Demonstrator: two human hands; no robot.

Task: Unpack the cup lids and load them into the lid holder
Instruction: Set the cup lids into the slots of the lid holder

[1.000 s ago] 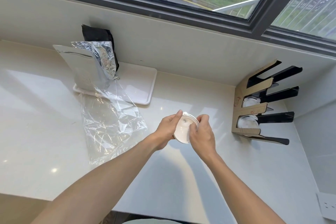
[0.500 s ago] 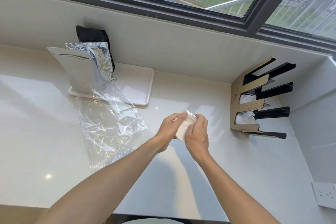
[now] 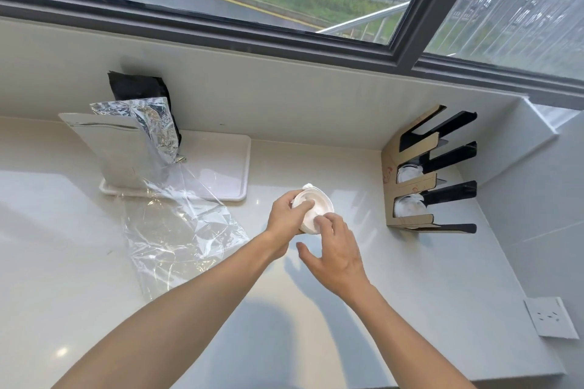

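My left hand grips a short stack of white cup lids above the middle of the counter, thumb across the top lid. My right hand is beside it, fingers spread, with the fingertips touching the stack's near edge. The lid holder, brown cardboard with black slots, stands at the right against the wall. Its two lower slots hold clear lids; the upper slots show nothing. An empty clear plastic bag lies flat to the left.
A white tray at the back left carries a white pouch, a silver foil bag and a black bag. A wall socket sits at the lower right. The window ledge runs along the back.
My right hand has let go of the lid stack and opened, dropping slightly toward me. The left hand keeps the stack and has tilted it flatter.
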